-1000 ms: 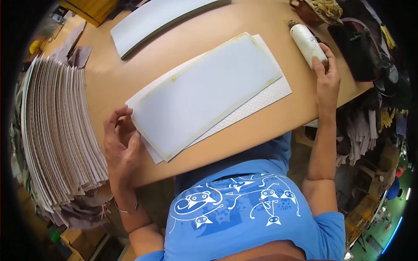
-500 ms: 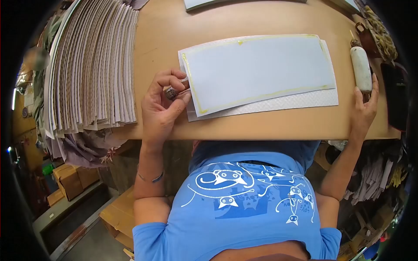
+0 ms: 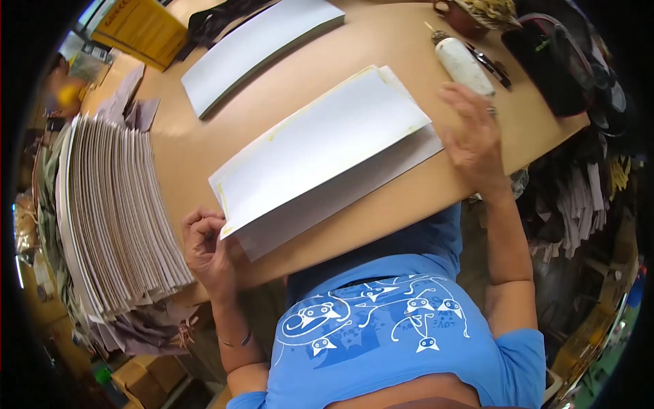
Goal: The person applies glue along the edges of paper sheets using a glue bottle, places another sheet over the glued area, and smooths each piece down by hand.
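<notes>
A white sheet (image 3: pixel 320 150) with yellow glue-like lines along its edges lies over a second, pale sheet (image 3: pixel 327 208). My left hand (image 3: pixel 208 249) pinches the upper sheet at its lower left corner, and that sheet's near edge is raised off the lower one. Beyond the right end of the sheets, my right hand (image 3: pixel 473 140) is spread with nothing in it. Just past its fingertips a white bottle (image 3: pixel 463 66) with a dark, pointed tip lies on the table.
On the left stands a tall row of stacked sheets (image 3: pixel 119 211). A curved white stack (image 3: pixel 262 51) and a yellow box (image 3: pixel 139 31) are at the back. A pen (image 3: pixel 489 65), a black case (image 3: pixel 548 68) and a brown pot (image 3: pixel 463 19) lie at the right.
My right hand has let go of the white bottle and moved left toward the sheets. The upper sheet's near edge has risen in my left hand. The camera view has turned.
</notes>
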A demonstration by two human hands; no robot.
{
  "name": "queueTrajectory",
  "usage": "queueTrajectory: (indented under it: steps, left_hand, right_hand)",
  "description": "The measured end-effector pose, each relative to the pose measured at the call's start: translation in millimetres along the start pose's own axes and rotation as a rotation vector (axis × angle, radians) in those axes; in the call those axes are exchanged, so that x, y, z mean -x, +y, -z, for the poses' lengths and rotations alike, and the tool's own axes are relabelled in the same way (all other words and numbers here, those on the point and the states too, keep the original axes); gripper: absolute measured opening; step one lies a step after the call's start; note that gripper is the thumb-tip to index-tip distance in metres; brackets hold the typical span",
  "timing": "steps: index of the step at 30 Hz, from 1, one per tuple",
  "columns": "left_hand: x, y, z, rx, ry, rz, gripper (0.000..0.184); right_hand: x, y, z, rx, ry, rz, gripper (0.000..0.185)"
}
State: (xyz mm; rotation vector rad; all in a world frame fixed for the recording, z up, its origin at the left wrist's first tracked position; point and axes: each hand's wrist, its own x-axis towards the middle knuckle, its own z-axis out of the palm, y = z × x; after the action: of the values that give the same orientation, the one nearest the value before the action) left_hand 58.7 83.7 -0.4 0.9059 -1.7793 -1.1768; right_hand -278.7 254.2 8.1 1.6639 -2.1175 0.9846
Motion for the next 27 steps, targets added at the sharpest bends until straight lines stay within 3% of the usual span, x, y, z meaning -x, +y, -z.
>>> queueTrajectory:
  steps: [4,7,10,16,22,26,27]
  left_hand:
    - [-6.8,1.4,3.3,0.076,-0.04,0.064,0.009]
    - [-8.3,3.3,1.6,0.129,-0.045,0.081,0.013]
    - [-9.4,-1.1,4.6,0.161,-0.052,0.071,0.015]
    - [-11.5,5.8,4.8,0.244,-0.025,0.141,0.012]
    - [-29.9,16.4,15.1,0.02,0.103,-0.208,0.014]
    - [-41.2,35.0,17.2,-0.068,0.228,-0.258,0.009]
    - [-43.8,38.5,17.4,-0.076,0.222,-0.265,0.01]
  right_hand:
    - [-8.5,-3.4,-7.5,-0.14,-0.062,-0.048,0.045]
    - [-22.9,-4.9,-8.7,-0.417,-0.165,-0.307,0.041]
    - [-28.3,6.7,-25.7,-0.619,-0.142,-0.319,0.038]
    - [-41.4,2.7,-31.6,-0.659,-0.064,-0.276,0.029]
    - [-65.8,-8.9,-17.6,-0.525,0.142,-0.044,0.033]
    - [-76.9,-3.5,-6.7,-0.937,0.232,-0.088,0.04]
    - [-81.6,-0.5,-4.0,-0.907,0.206,-0.02,0.04]
